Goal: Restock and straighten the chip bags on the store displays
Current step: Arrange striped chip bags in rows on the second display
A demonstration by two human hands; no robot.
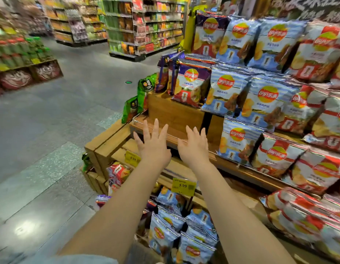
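Observation:
A stepped wooden display (173, 109) carries rows of chip bags. Purple bags (190, 84) stand on the upper left step, light blue bags (228, 90) beside them, and red and white bags (317, 168) fill the right side. More light blue bags (171, 223) lie in the bottom tier. My left hand (153, 143) and my right hand (195, 147) are stretched out side by side, fingers straight and spread, over a bare stretch of the middle wooden step. Neither hand holds anything.
Green bags (144, 88) hang at the display's left corner. Yellow price tags (183, 186) marked 4.99 sit on the shelf edges. A grey tiled aisle (60, 130) runs to the left, with a drinks stack (22, 60) and stocked shelving (144, 27) beyond.

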